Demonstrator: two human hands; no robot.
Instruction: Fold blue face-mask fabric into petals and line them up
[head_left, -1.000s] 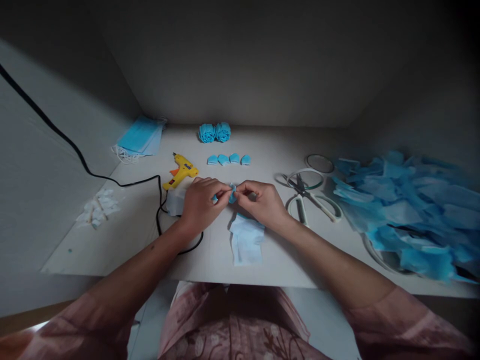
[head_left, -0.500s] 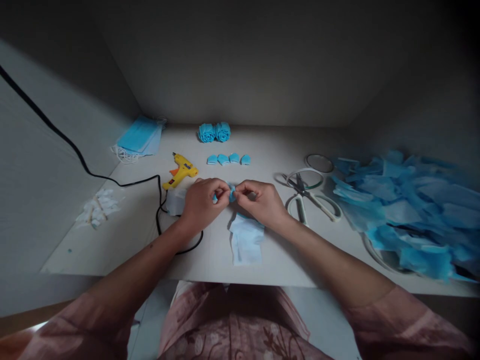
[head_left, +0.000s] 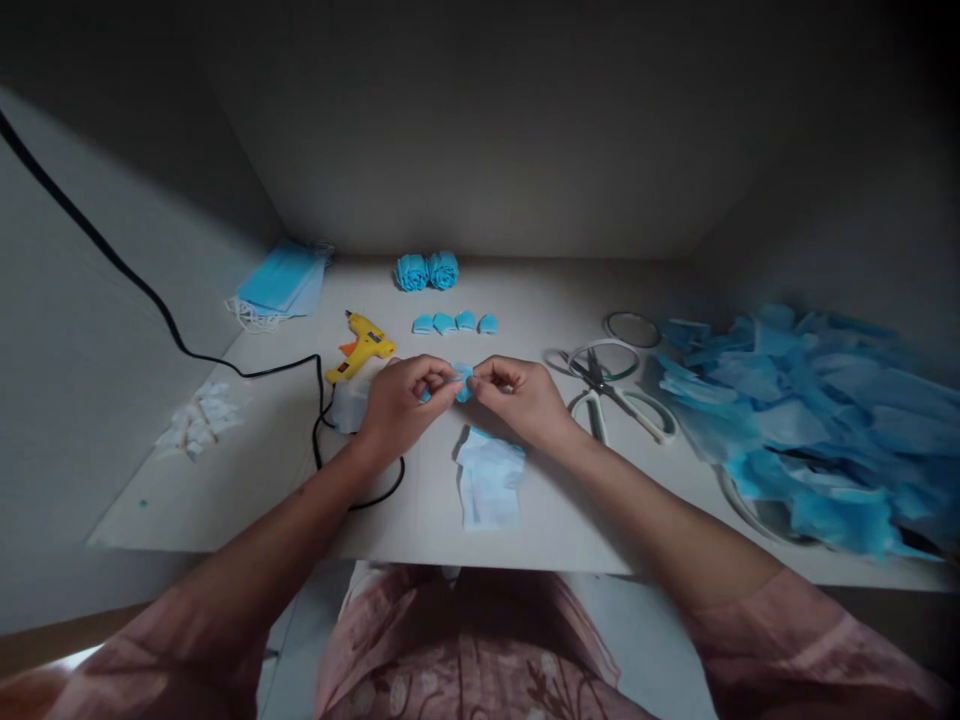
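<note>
In the head view, more of the blue piece (head_left: 463, 370) shows between the hands than in the earlier frame, so the grip seems to be shifting. Left hand (head_left: 397, 405) and right hand (head_left: 529, 400) pinch it, fingers closed, above the worktop (head_left: 555, 310), near the glue gun (head_left: 364, 345).

Held piece (head_left: 464, 384) lt. blue; glue gun (head_left: 366, 346) yel. w/ orange trigger (head_left: 348, 349); shirt (head_left: 465, 680) pink, leafy print.
</note>
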